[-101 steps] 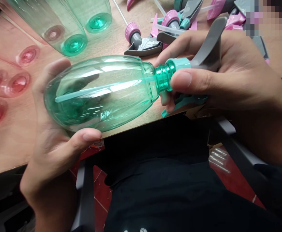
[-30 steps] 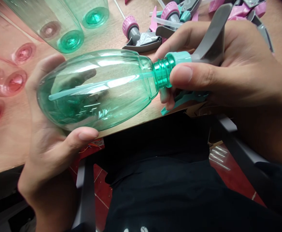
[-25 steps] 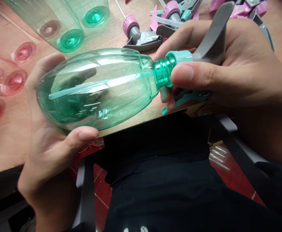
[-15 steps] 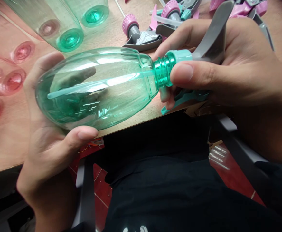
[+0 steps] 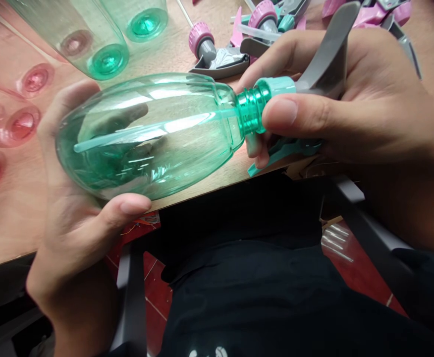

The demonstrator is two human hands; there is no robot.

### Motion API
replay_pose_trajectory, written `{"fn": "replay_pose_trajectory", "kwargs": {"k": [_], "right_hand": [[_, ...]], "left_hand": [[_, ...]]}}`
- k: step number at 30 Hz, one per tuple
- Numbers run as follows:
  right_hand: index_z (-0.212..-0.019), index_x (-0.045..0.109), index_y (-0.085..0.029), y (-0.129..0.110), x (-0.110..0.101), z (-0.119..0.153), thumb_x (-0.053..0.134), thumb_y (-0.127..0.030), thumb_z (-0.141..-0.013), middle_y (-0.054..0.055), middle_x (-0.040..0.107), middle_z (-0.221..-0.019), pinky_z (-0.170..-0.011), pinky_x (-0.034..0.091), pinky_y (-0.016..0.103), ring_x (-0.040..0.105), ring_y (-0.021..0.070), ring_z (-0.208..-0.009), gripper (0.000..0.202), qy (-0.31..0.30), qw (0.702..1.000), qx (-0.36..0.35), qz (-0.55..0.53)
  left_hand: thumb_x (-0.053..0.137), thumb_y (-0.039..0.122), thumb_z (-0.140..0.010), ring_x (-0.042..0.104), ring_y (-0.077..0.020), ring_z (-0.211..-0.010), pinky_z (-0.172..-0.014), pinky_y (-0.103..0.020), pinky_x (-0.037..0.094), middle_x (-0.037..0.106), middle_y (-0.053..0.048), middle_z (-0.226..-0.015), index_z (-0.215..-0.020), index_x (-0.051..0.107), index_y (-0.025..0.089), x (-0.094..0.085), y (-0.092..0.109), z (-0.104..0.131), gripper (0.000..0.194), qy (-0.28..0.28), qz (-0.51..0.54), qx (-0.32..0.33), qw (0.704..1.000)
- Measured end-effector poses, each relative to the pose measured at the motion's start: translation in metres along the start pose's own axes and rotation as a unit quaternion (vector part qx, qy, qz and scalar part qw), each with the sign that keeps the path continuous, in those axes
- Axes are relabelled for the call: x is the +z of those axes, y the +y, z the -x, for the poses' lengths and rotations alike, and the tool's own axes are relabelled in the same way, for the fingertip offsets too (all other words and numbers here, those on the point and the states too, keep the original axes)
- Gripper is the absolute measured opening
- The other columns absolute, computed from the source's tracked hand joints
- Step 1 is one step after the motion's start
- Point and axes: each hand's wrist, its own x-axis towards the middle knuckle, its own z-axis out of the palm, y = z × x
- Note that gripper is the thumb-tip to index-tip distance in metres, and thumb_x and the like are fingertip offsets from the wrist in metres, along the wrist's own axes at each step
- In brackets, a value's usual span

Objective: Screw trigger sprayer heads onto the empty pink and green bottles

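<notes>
While the left hand [image 5: 76, 218] cradles the base of a clear green spray bottle [image 5: 146, 134] lying sideways over the near table edge [image 5: 12, 238], the right hand [image 5: 351, 114] pinches the teal collar of its trigger sprayer head [image 5: 313, 74]. Empty but for the dip tube [image 5: 142, 133], the bottle looks light, thin-walled and slick; the body and the threaded neck offer the best hold. Other empty green bottles [image 5: 101, 34] lie far left.

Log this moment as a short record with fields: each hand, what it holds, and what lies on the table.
left hand: cradles the base of the green bottle, lying sideways
right hand: grip on the grey and teal spray head at the bottle neck
dip tube: inside the bottle
table: pink bottles, green bottles, loose pink spray heads
</notes>
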Motion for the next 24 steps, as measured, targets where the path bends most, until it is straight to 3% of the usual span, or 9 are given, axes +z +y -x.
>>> {"fn": "replay_pose_trajectory", "kwargs": {"k": [1, 5, 9, 13, 15, 18, 19, 21, 24], "right_hand": [[-0.098, 0.078, -0.032, 0.0, 0.0, 0.0, 0.081, -0.031, -0.089, -0.002, 0.079, -0.076, -0.046, 0.064, 0.03, 0.079, 0.0237, -0.062, 0.009, -0.004, 1.0, -0.001, -0.004], [-0.103, 0.078, -0.029, 0.0, 0.0, -0.002, 0.082, -0.026, -0.087, 0.0, 0.078, -0.076, -0.056, 0.067, 0.032, 0.078, 0.0241, -0.064, 0.017, -0.014, 0.999, -0.003, -0.036], [-0.104, 0.079, -0.028, 0.0, 0.001, -0.002, 0.083, -0.026, -0.086, 0.001, 0.079, -0.075, -0.051, 0.065, 0.03, 0.079, 0.0247, -0.064, 0.018, -0.016, 0.999, 0.007, -0.041], [-0.102, 0.079, -0.029, 0.0, 0.0, -0.001, 0.084, -0.025, -0.085, 0.0, 0.08, -0.075, -0.052, 0.066, 0.031, 0.078, 0.0241, -0.062, 0.018, -0.02, 0.998, 0.012, -0.053], [-0.101, 0.079, -0.031, 0.0, -0.001, -0.001, 0.084, -0.025, -0.085, 0.0, 0.08, -0.076, -0.052, 0.066, 0.032, 0.078, 0.0242, -0.062, 0.018, -0.02, 0.998, 0.008, -0.055], [-0.101, 0.079, -0.033, 0.0, -0.001, -0.002, 0.083, -0.026, -0.086, 0.0, 0.08, -0.077, -0.052, 0.066, 0.031, 0.078, 0.0243, -0.063, 0.017, -0.021, 0.999, 0.008, -0.046], [-0.101, 0.079, -0.032, 0.0, -0.001, -0.002, 0.083, -0.026, -0.086, 0.0, 0.08, -0.077, -0.052, 0.066, 0.031, 0.078, 0.024, -0.063, 0.017, -0.024, 0.999, 0.007, -0.046], [-0.103, 0.079, -0.031, -0.001, -0.001, -0.003, 0.082, -0.025, -0.087, 0.0, 0.079, -0.076, -0.053, 0.065, 0.029, 0.078, 0.023, -0.063, 0.017, -0.029, 0.998, 0.005, -0.048], [-0.105, 0.079, -0.029, -0.001, -0.001, -0.003, 0.083, -0.023, -0.086, 0.001, 0.079, -0.076, -0.052, 0.065, 0.027, 0.078, 0.0223, -0.063, 0.02, -0.025, 0.998, 0.007, -0.049]], "left_hand": [[0.091, 0.06, -0.065, 0.043, -0.0474, -0.147, -0.109, -0.066, 0.058, 0.05, -0.001, -0.154, -0.147, 0.055, 0.039, -0.001, 0.0, 0.0, 0.092, -0.04, -0.014, -0.009, 0.999], [0.094, 0.061, -0.057, 0.053, -0.048, -0.136, -0.105, -0.07, 0.057, 0.055, -0.001, -0.149, -0.149, 0.051, 0.042, -0.009, -0.009, 0.001, 0.103, -0.053, -0.025, -0.012, 0.998], [0.096, 0.062, -0.049, 0.049, -0.0509, -0.136, -0.113, -0.074, 0.044, 0.054, -0.005, -0.151, -0.152, 0.047, 0.038, -0.019, -0.02, 0.001, 0.117, -0.049, -0.035, -0.006, 0.998], [0.094, 0.066, -0.048, 0.051, -0.0518, -0.132, -0.112, -0.076, 0.042, 0.055, -0.007, -0.148, -0.151, 0.05, 0.041, -0.011, -0.006, 0.002, 0.114, -0.037, -0.057, -0.002, 0.998], [0.081, 0.069, -0.07, 0.047, -0.0479, -0.139, -0.116, -0.074, 0.038, 0.051, -0.004, -0.152, -0.15, 0.05, 0.045, -0.004, 0.007, 0.003, 0.09, -0.024, -0.073, -0.066, 0.995], [0.072, 0.07, -0.08, 0.045, -0.0428, -0.143, -0.123, -0.069, 0.031, 0.05, -0.001, -0.153, -0.15, 0.048, 0.047, -0.002, 0.012, 0.003, 0.077, -0.008, -0.093, -0.11, 0.99], [0.075, 0.071, -0.077, 0.048, -0.0429, -0.14, -0.122, -0.069, 0.031, 0.052, -0.001, -0.15, -0.15, 0.049, 0.048, -0.005, 0.008, 0.002, 0.081, -0.019, -0.085, -0.09, 0.992], [0.094, 0.067, -0.048, 0.055, -0.0475, -0.13, -0.118, -0.071, 0.036, 0.057, -0.003, -0.146, -0.15, 0.05, 0.046, -0.012, -0.005, 0.001, 0.113, -0.041, -0.084, -0.011, 0.996], [0.092, 0.069, -0.05, 0.056, -0.0465, -0.128, -0.113, -0.071, 0.043, 0.058, -0.001, -0.144, -0.148, 0.05, 0.049, -0.016, -0.012, 0.001, 0.109, -0.041, -0.072, -0.014, 0.996]]}}
